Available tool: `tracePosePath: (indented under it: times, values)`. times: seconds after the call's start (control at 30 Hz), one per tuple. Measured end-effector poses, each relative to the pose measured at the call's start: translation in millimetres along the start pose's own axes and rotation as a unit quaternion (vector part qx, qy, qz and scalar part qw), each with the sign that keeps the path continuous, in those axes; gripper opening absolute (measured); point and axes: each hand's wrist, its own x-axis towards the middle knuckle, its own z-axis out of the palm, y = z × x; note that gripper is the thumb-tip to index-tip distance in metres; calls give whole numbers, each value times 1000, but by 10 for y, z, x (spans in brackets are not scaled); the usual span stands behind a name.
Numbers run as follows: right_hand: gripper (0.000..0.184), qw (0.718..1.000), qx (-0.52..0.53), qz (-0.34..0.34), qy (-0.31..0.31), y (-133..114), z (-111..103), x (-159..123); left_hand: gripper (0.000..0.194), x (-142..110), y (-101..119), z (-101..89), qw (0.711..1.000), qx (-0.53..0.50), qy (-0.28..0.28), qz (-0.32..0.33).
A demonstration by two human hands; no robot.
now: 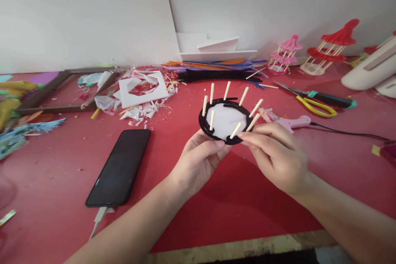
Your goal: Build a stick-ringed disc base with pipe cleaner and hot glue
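A round white disc (227, 119) is held up over the red table, with several short wooden sticks (227, 90) standing around its rim. Black pipe cleaner (202, 123) runs around the disc's edge, weaving past the sticks. My left hand (201, 161) grips the near left edge, thumb on top and fingers underneath. At the near right edge, my right hand (276, 156) pinches the black pipe cleaner beside a stick. The exact spot under its fingertips is partly hidden.
A black phone (119, 169) with a cable lies left. Foam scraps (144, 90) and a brown frame (40, 90) lie behind it. Pipe cleaners (213, 74) are piled at the back. Scissors (315, 105), a pink glue gun (295, 123), pliers (334, 100), and pink (284, 55) and red (332, 49) stick models stand or lie right.
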Motion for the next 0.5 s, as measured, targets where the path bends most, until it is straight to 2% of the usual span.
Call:
tracePosePath:
  times: [0.17, 0.3, 0.5]
  values:
    - [34, 1000, 19, 11, 2, -14, -6, 23, 39, -10, -60, -6, 995, 97, -22, 15]
    - [29, 998, 38, 45, 27, -35, -18, 41, 54, -10, -87, -15, 990, 126, -42, 39]
    - [26, 994, 78, 80, 20, -59, -14, 23, 58, -17, -141, -1, 985, 150, -16, 86]
